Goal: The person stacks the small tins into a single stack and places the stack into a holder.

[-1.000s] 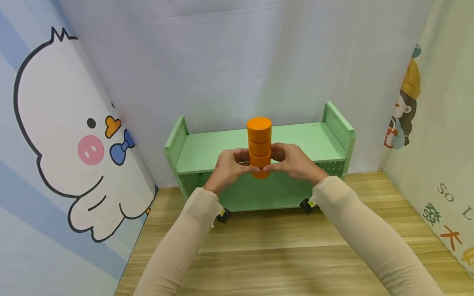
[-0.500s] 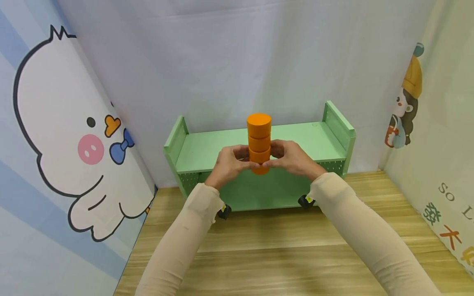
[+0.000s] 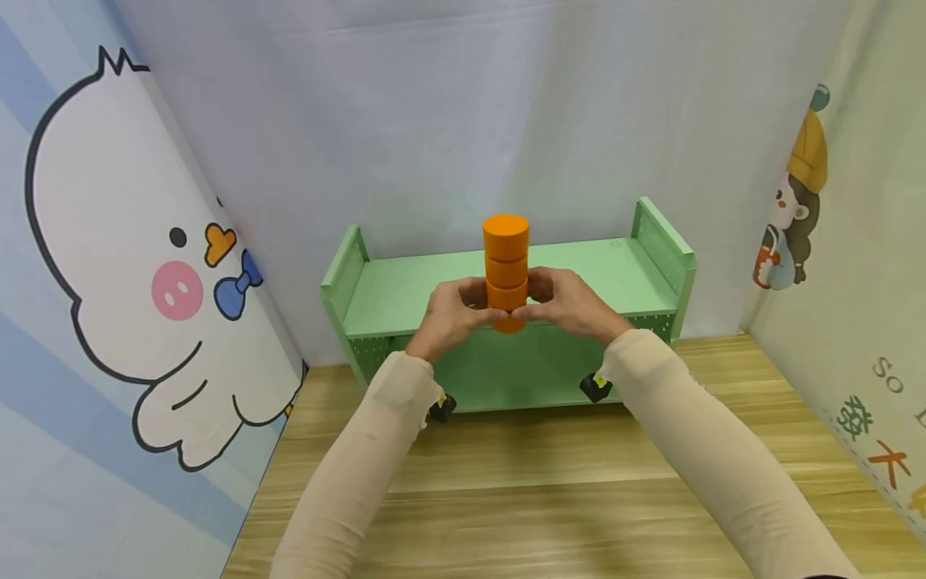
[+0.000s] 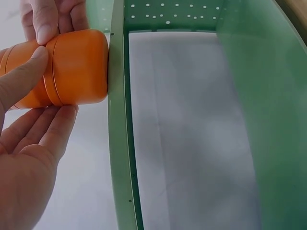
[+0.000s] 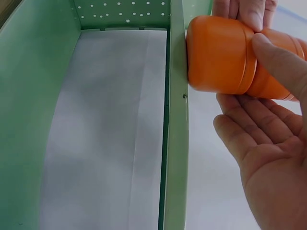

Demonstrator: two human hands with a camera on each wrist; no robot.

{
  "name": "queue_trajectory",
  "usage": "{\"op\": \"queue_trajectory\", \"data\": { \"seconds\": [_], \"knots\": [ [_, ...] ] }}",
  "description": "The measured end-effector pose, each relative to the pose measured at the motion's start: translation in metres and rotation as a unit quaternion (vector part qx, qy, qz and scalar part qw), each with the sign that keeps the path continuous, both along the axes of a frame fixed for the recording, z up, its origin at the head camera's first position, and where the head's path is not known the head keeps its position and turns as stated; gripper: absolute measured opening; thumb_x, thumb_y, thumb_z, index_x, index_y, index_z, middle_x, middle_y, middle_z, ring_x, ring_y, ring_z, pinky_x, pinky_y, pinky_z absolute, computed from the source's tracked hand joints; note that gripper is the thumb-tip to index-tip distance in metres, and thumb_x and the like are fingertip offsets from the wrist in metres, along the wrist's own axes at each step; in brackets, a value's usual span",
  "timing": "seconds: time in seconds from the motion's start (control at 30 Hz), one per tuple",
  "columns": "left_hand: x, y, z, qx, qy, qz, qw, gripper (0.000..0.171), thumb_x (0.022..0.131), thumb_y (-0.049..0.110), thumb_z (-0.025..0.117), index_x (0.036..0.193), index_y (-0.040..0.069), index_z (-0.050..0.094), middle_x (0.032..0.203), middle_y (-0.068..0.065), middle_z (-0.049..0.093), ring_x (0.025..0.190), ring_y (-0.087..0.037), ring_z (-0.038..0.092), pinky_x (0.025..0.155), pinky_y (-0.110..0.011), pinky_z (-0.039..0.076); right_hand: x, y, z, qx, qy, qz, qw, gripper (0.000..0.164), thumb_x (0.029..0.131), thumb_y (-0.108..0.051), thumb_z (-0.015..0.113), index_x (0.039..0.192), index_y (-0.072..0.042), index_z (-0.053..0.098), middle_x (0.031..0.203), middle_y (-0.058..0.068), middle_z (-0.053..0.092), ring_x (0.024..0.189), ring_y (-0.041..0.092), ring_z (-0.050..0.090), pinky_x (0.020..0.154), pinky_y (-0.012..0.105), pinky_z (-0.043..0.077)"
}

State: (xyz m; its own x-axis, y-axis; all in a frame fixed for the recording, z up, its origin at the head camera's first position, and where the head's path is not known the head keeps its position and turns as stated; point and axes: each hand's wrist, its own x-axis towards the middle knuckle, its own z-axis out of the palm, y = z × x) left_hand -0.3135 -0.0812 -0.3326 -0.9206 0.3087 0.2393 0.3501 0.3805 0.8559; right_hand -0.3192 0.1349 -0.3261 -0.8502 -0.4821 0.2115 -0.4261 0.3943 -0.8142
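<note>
A tall orange stack of cup-like cylinders [image 3: 506, 249] stands upright at the front of the green shelf's top board [image 3: 579, 281]. My left hand [image 3: 452, 314] grips its lower part from the left, with the thumb across the front. From the right my right hand [image 3: 567, 301] holds the same part, and the two thumbs almost meet. In the left wrist view the rounded lower end of the orange stack [image 4: 79, 67] lies right at the board's edge [image 4: 117, 143]. The right wrist view shows that end of the orange stack [image 5: 220, 55] close against the board too.
Raised end panels [image 3: 661, 241] flank the shelf's top. Below it is an open lower compartment [image 3: 521, 370] with perforated sides. A wood-grain tabletop [image 3: 521, 498] spreads in front, and a pale curtain [image 3: 463, 121] hangs behind. Printed cloths [image 3: 116, 241] stand at both sides.
Both hands have moved slightly up and away in the head view, carrying the orange stack with them. The grip looks the same, and the shelf has stayed put.
</note>
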Motion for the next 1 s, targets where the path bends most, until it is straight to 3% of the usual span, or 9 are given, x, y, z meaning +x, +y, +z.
{"op": "queue_trajectory", "data": {
  "seconds": [0.4,1.0],
  "knots": [
    [-0.007,0.006,0.001,0.013,-0.008,0.004,0.9999,0.048,0.087,0.008,0.078,0.132,0.005,0.064,0.127,-0.009,0.067,0.117,-0.023,0.064,0.097,-0.032,0.054,-0.010,0.001,-0.002,0.002,0.005,-0.016,1.000,0.059,0.094,-0.012,0.071,0.146,0.000,0.046,0.138,0.018,0.058,0.122,0.033,0.059,0.104,0.049,0.048],
    [-0.015,0.016,0.001,0.015,-0.005,0.048,0.9987,0.049,0.089,0.009,0.076,0.136,0.006,0.061,0.129,-0.010,0.066,0.119,-0.024,0.063,0.099,-0.034,0.053,-0.015,-0.004,0.003,0.021,-0.002,-0.071,0.997,0.055,0.096,-0.015,0.070,0.145,-0.002,0.048,0.137,0.017,0.059,0.122,0.031,0.059,0.106,0.049,0.046]
  ]
}}
